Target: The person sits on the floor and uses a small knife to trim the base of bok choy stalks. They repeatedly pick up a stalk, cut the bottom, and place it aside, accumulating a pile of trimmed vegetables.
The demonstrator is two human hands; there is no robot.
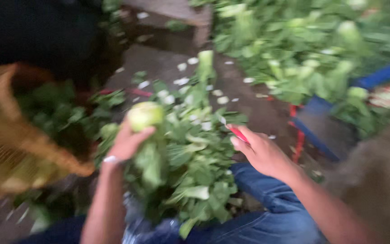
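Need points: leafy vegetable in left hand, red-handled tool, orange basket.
leafy vegetable [144, 115], head view, pale cut stem end.
red-handled tool [237, 133], head view, red part above the fingers.
orange basket [5, 135], head view, woven side wall.

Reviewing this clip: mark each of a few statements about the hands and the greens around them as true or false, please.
1. The left hand grips a bunch of leafy greens by its pale cut base. True.
2. The right hand is empty. False: it holds a red-handled tool.
3. The woven basket at left holds greens. True.
4. The ground is swept clean. False: pale trimmings lie scattered.
5. The person wears blue jeans. True.
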